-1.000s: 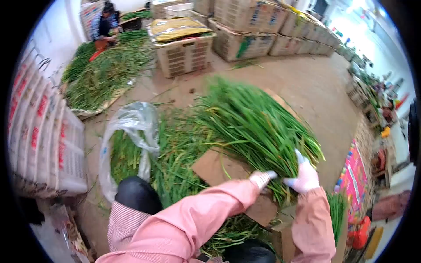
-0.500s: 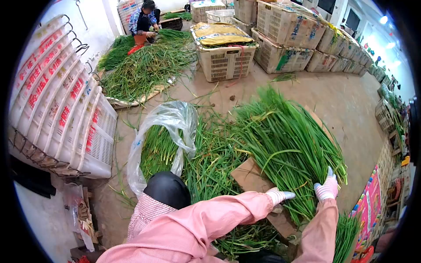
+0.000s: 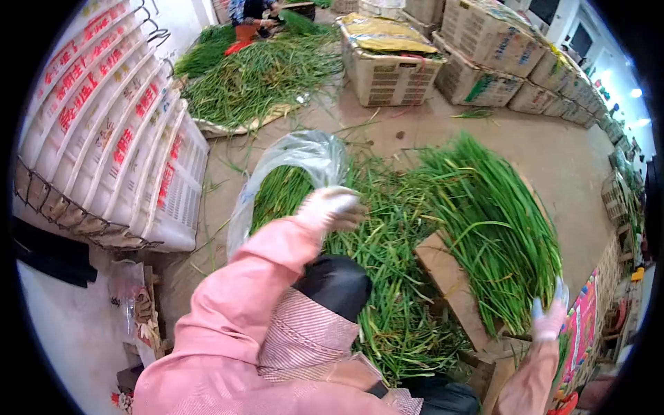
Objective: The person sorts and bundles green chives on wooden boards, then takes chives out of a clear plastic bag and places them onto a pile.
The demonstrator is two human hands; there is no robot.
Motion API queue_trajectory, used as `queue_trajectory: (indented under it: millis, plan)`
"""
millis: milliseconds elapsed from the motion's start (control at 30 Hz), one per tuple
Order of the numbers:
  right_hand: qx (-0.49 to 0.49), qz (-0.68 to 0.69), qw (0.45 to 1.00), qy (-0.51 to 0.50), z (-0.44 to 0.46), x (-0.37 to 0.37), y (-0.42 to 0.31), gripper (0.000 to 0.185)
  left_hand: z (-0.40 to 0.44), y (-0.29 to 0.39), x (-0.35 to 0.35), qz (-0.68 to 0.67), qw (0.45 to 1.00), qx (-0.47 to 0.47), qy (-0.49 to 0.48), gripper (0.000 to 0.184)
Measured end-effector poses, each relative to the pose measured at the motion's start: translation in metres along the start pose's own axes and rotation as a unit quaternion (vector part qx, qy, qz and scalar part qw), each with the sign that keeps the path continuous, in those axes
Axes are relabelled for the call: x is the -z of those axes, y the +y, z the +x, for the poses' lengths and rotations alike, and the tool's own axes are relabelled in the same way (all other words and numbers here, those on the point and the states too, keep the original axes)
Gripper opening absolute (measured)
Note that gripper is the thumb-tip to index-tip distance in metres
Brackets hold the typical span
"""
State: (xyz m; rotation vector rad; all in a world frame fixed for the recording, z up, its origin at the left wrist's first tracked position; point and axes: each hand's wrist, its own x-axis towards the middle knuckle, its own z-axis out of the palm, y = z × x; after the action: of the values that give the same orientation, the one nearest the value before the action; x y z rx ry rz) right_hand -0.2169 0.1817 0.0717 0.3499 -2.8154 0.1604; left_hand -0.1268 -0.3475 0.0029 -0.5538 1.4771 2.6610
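A big bundle of long green stalks point(image 3: 494, 228) lies over a piece of cardboard point(image 3: 453, 287) on the right. Gloved and with its fingers apart, my right hand point(image 3: 551, 315) is at the bundle's lower right end. My left hand point(image 3: 332, 207), also gloved, is over the rim of a clear plastic bag point(image 3: 266, 162); its fingers are blurred, and whether they grip anything does not show. More green stalks point(image 3: 283, 194) lie inside the bag. Loose stalks and leaves point(image 3: 398, 277) are heaped between the bag and the bundle.
Stacked white crates point(image 3: 117, 131) stand at the left. A person point(image 3: 252, 14) sits behind another green pile point(image 3: 256, 79). A crate with a yellow cover point(image 3: 391, 72) and further stacked crates point(image 3: 491, 41) stand at the back. A pink patterned cloth point(image 3: 581, 321) lies at right.
My left hand has moved left from the bundle's lower end to the plastic bag. My right hand stays by the bundle's end. The camera view has shifted, with the bundle lying flatter.
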Motion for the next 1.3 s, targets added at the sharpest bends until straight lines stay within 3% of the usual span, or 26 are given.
queue_trajectory:
  millis: [33,100,133,167,200,233,267,300,333,433,467,500,533,600,800,867,933,967,1033,1067,1133,1200,1300]
  plan:
    - [0.059,-0.009,0.998,0.010,-0.016,0.006,-0.028,0.072,-0.002,-0.009,0.055,0.088,0.988,-0.061,0.111,0.042]
    - [0.171,0.000,0.985,-0.006,-0.050,-0.010,-0.066,0.073,-0.009,-0.048,0.158,0.095,0.926,-0.067,0.359,0.026]
    - [0.175,-0.025,0.983,-0.056,-0.067,-0.015,-0.089,0.074,-0.012,-0.080,0.209,0.204,0.888,-0.030,0.411,0.021]
    - [0.156,-0.031,0.980,-0.119,-0.078,-0.028,-0.100,0.077,-0.006,-0.138,0.271,0.347,0.837,-0.056,0.419,0.020]
    - [0.108,-0.043,0.977,-0.177,-0.087,-0.035,-0.113,0.078,-0.015,-0.155,0.263,0.419,0.818,-0.014,0.392,0.027]
    - [0.105,-0.037,0.982,-0.154,-0.092,-0.043,-0.110,0.077,-0.021,-0.165,0.246,0.441,0.829,0.097,0.331,0.048]
    - [0.103,-0.032,0.986,-0.130,-0.093,-0.051,-0.109,0.077,-0.027,-0.171,0.223,0.422,0.847,0.135,0.295,0.069]
    - [0.015,-0.074,0.982,-0.174,-0.082,-0.044,-0.120,0.075,-0.028,-0.162,0.208,0.515,0.802,0.182,0.241,0.080]
    - [0.029,-0.084,0.984,-0.153,-0.077,-0.043,-0.107,0.073,-0.019,-0.198,0.226,0.523,0.800,0.107,0.275,0.071]
    - [0.058,-0.068,0.984,-0.154,-0.063,-0.027,-0.102,0.072,0.031,-0.241,0.255,0.367,0.822,0.026,0.435,0.061]
    - [0.104,-0.062,0.989,-0.090,-0.066,-0.027,-0.112,0.057,0.048,-0.240,0.262,0.325,0.816,0.002,0.478,0.058]
    - [0.093,-0.046,0.984,-0.147,-0.066,-0.022,-0.115,0.057,0.065,-0.239,0.272,0.355,0.797,0.017,0.489,0.063]
    - [0.081,-0.029,0.975,-0.204,-0.065,-0.019,-0.118,0.058,0.073,-0.213,0.263,0.394,0.783,0.072,0.476,0.080]
    - [0.092,-0.011,0.966,-0.240,-0.076,-0.023,-0.126,0.051,0.095,-0.194,0.261,0.478,0.751,0.115,0.442,0.099]
    - [0.023,0.104,0.945,-0.308,-0.083,-0.041,-0.163,0.039,0.139,-0.181,0.256,0.593,0.685,0.223,0.359,0.108]
    - [0.010,0.126,0.933,-0.338,-0.082,-0.046,-0.164,0.038,0.146,-0.215,0.293,0.512,0.744,0.049,0.427,0.093]
    - [0.015,0.142,0.928,-0.344,-0.077,-0.053,-0.172,0.037,0.148,-0.213,0.314,0.448,0.742,0.049,0.497,0.087]
    - [0.024,0.159,0.925,-0.345,-0.075,-0.057,-0.176,0.037,0.150,-0.219,0.338,0.366,0.787,0.052,0.493,0.080]
    - [0.006,0.178,0.918,-0.353,-0.080,-0.072,-0.176,0.037,0.151,-0.208,0.369,0.159,0.871,0.105,0.452,0.076]
    - [-0.011,0.193,0.912,-0.362,-0.082,-0.079,-0.177,0.037,0.145,-0.186,0.367,0.113,0.887,0.209,0.397,0.077]
    - [-0.029,0.235,0.890,-0.390,-0.082,-0.089,-0.192,0.035,0.140,-0.176,0.375,-0.029,0.898,0.218,0.381,0.086]
    - [0.005,0.234,0.878,-0.417,-0.087,-0.097,-0.199,0.034,0.141,-0.170,0.372,-0.058,0.895,0.234,0.375,0.088]
    - [0.006,0.261,0.860,-0.439,-0.093,-0.103,-0.207,0.034,0.152,-0.167,0.361,0.003,0.893,0.292,0.341,0.090]
